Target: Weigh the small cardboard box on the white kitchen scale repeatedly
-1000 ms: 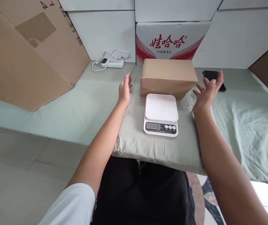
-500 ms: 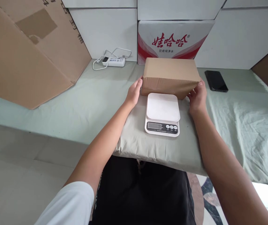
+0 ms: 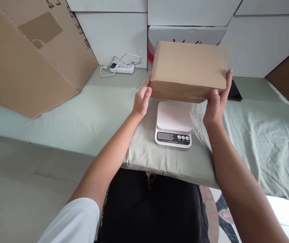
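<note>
Between my two hands a plain brown cardboard box (image 3: 188, 67) is held up off the cloth, just behind and above the scale. My left hand (image 3: 142, 98) grips its left end, thumb on the near side and the other fingers partly hidden behind. On the right end, my right hand (image 3: 217, 99) presses with its thumb at the near lower edge and its fingers along the side. The white digital kitchen scale (image 3: 174, 118) lies below the box with nothing on its platform. Its display (image 3: 165, 136) is too dim to read.
A large brown carton (image 3: 33, 67) leans at the left. Against the back stand white boxes (image 3: 114, 37), and a white power bank or adapter (image 3: 122, 68) lies there with a looped cable. A black phone (image 3: 234, 92) is partly hidden behind my right hand. Pale green cloth (image 3: 101, 111) covers the surface.
Both hands have lifted the cardboard box off the cloth. It now covers most of the red lettering on the white carton behind. The scale has stayed in place.
</note>
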### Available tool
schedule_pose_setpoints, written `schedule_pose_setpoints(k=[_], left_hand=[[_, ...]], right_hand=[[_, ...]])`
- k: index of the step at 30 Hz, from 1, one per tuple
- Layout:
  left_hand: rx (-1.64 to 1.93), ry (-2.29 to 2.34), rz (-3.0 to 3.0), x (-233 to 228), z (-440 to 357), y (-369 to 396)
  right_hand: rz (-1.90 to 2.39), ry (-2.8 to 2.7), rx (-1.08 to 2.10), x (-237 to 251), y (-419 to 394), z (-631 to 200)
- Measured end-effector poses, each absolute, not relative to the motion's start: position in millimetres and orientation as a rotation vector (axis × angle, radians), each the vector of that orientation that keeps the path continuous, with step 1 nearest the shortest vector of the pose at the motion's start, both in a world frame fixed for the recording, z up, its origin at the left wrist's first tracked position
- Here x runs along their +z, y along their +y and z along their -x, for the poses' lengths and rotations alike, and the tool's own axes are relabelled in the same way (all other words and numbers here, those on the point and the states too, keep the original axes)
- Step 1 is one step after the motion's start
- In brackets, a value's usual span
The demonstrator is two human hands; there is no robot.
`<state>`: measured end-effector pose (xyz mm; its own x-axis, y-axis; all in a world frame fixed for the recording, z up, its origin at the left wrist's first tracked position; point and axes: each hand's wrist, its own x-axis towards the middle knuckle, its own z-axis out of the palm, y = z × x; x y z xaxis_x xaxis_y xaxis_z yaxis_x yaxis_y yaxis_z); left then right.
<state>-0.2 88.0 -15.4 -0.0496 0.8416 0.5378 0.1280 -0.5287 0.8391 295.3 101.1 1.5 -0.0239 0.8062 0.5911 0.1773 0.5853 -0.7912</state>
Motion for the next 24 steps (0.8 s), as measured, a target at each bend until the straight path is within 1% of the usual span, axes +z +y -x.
schedule_pose_setpoints(k=[2,7,11,14,17,24], left_hand=[[1.652,1.046,-1.675,-11.5,-0.1,81.6],[1.617,1.057,-1.698,-4.1,1.2,51.9],[1.591,0.948,-1.685,-8.5,3.7,17.0],[1.622,0.871,-1.681,-23.4,4.2,-3.4],[1.667,0.876,-1.647,-37.0,3.0,-14.4],[1.636,0.957,-1.611,-36.4,2.5,-18.3]], right_hand=[[0.753,-1.47,0.527,11.5,90.3,-288.8],[0.696,-1.546,0.433,20.9,68.3,-294.6],[0.674,-1.582,0.379,0.0,55.9,-314.5],[0.63,-1.559,0.35,-27.0,54.7,-324.9],[0.631,-1.464,0.39,-45.1,55.9,-329.0],[0.778,-1.41,0.398,-51.9,45.1,-328.3]])
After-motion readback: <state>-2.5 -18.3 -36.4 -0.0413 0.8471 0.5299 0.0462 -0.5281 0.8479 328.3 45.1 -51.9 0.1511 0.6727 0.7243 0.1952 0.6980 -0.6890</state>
